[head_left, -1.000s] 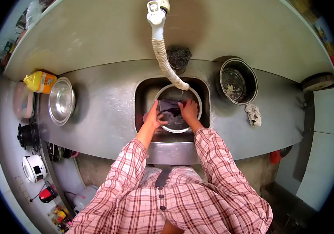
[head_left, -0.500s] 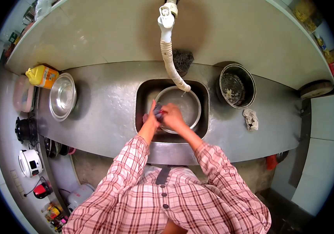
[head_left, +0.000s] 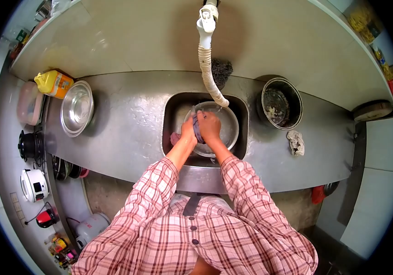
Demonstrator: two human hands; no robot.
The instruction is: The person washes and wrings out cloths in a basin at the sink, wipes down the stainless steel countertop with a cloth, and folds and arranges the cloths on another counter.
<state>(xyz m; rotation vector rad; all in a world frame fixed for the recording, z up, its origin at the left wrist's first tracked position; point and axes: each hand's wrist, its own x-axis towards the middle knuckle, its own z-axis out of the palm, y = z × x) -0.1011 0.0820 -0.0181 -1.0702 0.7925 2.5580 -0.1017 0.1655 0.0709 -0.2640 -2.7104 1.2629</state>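
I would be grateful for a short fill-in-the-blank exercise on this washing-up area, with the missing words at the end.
The left hand and right hand grip a bunched cloth over the round basin, which sits inside the ____. The plastic bottle beside the shiny bowl is mostly ____, with an orange label. The crumpled pale rag lies near the dark pot, on the person's ____ side.

Missing words: sink; yellow; right.

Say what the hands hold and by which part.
A bunched, greyish cloth, clasped from its two sides by the left hand and the right hand.
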